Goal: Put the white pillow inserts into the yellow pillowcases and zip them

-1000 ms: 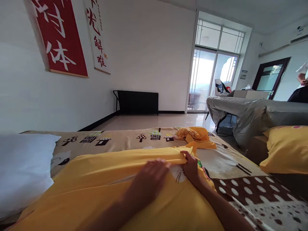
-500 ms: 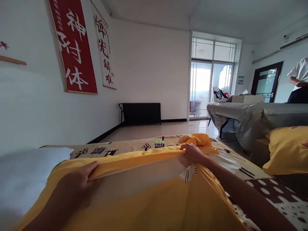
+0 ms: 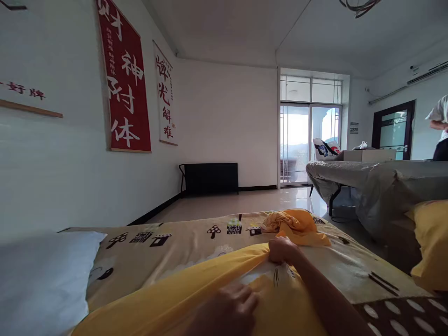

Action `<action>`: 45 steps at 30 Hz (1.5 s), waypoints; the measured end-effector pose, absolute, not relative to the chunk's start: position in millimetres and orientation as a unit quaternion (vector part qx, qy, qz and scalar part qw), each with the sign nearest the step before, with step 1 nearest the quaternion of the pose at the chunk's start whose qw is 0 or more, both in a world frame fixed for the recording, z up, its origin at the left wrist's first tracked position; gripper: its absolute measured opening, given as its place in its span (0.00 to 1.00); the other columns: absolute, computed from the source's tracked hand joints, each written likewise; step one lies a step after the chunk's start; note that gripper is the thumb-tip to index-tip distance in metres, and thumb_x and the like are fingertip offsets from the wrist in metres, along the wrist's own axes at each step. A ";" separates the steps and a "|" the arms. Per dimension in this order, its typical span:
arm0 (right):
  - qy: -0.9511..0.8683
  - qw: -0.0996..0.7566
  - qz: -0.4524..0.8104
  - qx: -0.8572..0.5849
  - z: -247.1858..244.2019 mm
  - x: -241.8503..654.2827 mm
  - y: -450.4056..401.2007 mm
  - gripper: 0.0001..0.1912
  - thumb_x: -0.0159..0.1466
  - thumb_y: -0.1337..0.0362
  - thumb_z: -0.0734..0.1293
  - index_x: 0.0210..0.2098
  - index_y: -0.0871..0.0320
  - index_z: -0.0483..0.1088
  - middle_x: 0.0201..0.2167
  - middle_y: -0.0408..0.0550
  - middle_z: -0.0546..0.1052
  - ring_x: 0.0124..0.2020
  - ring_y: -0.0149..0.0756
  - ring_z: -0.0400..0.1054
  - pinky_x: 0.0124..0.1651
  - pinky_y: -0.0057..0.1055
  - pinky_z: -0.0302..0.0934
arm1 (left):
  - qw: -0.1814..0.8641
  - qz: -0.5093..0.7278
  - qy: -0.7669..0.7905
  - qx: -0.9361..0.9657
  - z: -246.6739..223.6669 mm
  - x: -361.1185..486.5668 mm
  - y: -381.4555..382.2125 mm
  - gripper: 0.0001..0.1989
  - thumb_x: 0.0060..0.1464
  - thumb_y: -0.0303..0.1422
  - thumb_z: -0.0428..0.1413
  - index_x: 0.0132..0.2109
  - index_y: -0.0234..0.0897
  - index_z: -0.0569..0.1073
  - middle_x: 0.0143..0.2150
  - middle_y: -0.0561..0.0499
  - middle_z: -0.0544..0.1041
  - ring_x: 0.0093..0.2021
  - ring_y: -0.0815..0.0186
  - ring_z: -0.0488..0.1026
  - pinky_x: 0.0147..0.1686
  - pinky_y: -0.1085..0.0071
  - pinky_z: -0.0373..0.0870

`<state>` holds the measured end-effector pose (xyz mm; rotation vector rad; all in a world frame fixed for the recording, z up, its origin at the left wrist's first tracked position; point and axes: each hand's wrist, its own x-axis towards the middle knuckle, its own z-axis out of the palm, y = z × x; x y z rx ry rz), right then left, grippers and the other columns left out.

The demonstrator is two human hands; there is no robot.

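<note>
A yellow cloth (image 3: 168, 291) with a white part lies across the patterned bedding (image 3: 189, 242) at the lower middle. My right hand (image 3: 283, 251) is closed on the cloth's upper right corner, close to a bunched orange-yellow cloth (image 3: 297, 223). Lower down, my left hand (image 3: 231, 308) is over the yellow cloth, blurred by motion, with its fingers curled; whether it grips any fabric cannot be made out. A white pillow (image 3: 45, 275) lies at the left.
A yellow pillow (image 3: 432, 242) is at the right edge. Behind it stands a plastic-covered table (image 3: 385, 175) bearing a box (image 3: 374, 155). A person (image 3: 440, 126) stands at the far right. A black folded item (image 3: 211, 178) leans on the back wall.
My left hand has left the cloth's upper left edge and moved right and down. The cloth's left part has dropped, uncovering more patterned bedding. My right hand still holds its corner, now lower in view.
</note>
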<state>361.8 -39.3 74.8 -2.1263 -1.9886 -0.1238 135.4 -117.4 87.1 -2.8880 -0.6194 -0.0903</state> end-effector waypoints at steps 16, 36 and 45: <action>-0.539 0.283 -0.070 -0.790 58.8 398.8 -82.1 0.17 0.54 0.73 0.58 0.38 0.55 0.74 0.31 0.50 0.77 0.33 0.36 0.69 0.32 0.28 0.49 | -0.082 -0.116 -0.199 -0.970 46.8 253.2 -59.8 0.18 0.57 0.41 0.46 0.49 0.37 0.69 0.48 0.44 0.74 0.49 0.55 0.70 0.52 0.58 0.65; -0.649 0.444 0.263 -0.559 55.3 417.8 -85.2 0.21 0.46 0.64 0.65 0.41 0.59 0.68 0.26 0.41 0.73 0.25 0.30 0.62 0.29 0.25 0.54 | -0.015 -0.093 -0.230 -0.969 44.1 254.6 -72.9 0.21 0.58 0.42 0.41 0.31 0.36 0.73 0.28 0.46 0.75 0.29 0.60 0.70 0.39 0.61 0.68; -0.603 0.293 -0.078 -0.738 55.4 403.1 -95.1 0.18 0.49 0.73 0.58 0.33 0.55 0.75 0.37 0.48 0.75 0.35 0.35 0.66 0.34 0.27 0.53 | -0.025 -0.144 -0.195 -0.970 43.8 251.1 -72.3 0.17 0.57 0.41 0.45 0.36 0.34 0.75 0.34 0.45 0.77 0.32 0.60 0.72 0.41 0.63 0.69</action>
